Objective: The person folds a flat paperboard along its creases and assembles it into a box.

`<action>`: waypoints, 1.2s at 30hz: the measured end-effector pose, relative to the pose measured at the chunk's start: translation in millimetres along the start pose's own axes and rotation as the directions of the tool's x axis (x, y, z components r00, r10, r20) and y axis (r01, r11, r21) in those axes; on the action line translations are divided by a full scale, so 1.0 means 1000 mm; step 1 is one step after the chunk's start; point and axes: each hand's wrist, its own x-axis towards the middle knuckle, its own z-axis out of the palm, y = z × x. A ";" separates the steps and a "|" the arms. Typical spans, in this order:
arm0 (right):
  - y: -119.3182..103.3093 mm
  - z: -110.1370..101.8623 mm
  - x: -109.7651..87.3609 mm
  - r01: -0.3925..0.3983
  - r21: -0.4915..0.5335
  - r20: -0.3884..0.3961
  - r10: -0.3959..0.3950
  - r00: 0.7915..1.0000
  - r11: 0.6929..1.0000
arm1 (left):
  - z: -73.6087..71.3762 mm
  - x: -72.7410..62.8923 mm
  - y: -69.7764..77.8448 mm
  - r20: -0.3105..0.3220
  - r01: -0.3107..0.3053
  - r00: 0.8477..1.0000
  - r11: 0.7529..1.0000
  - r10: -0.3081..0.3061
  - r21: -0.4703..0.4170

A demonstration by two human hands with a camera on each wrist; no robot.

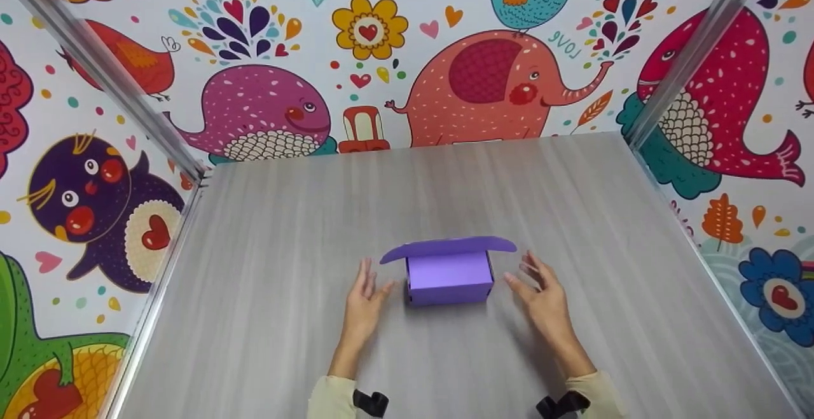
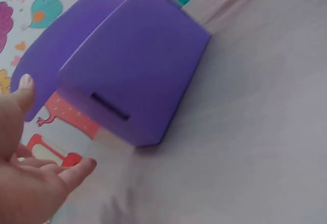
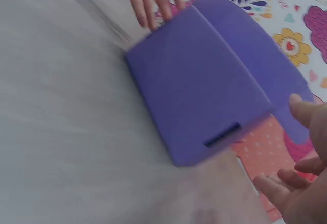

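Observation:
A small purple cardboard box [image 1: 450,279] stands on the grey table, its wide flap [image 1: 451,247] raised along the far side. On the box's left, my left hand [image 1: 364,308] is held apart from it, fingers extended. My right hand [image 1: 544,301] is likewise off the right side, thumb and fingers spread. Both hands hold nothing. In the left wrist view, the box [image 2: 138,66] shows a narrow slot in its side near the left hand [image 2: 36,178]. A similar slot appears in the right wrist view of the box [image 3: 199,86], near the right hand [image 3: 306,183].
The wood-grain table [image 1: 286,234] reaches back to a wall [image 1: 381,95] printed with cartoon animals. Metal frame posts [image 1: 693,56] stand at the back corners. A metal edge strip [image 1: 156,304] runs down the table's left side.

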 end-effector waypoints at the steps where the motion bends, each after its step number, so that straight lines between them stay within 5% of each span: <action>1: -0.001 -0.003 0.001 0.027 -0.005 0.015 -0.027 1.000 1.000 | -0.003 0.001 0.002 0.005 -0.009 1.000 1.000 0.009 -0.006; 6: -0.004 -0.008 0.006 0.180 -0.078 0.139 -0.168 0.976 0.981 | -0.007 0.006 0.010 0.032 -0.060 0.998 0.998 0.060 -0.009; 11: -0.001 0.000 0.005 0.229 -0.104 0.207 -0.204 0.957 0.968 | 0.002 0.005 0.007 0.077 -0.098 0.992 0.994 0.101 -0.036; 20: 0.000 0.013 -0.005 0.323 -0.146 0.131 -0.305 0.943 0.935 | 0.015 -0.006 0.007 0.083 -0.082 0.992 0.990 0.092 -0.114; 29: -0.002 0.024 -0.024 0.383 -0.163 0.096 -0.372 0.923 0.909 | 0.032 -0.023 0.005 0.093 -0.039 0.994 0.994 0.048 -0.103; 36: -0.002 0.030 -0.030 0.394 -0.176 0.101 -0.381 0.919 0.902 | 0.044 -0.032 0.007 0.106 -0.068 0.992 0.996 0.073 -0.052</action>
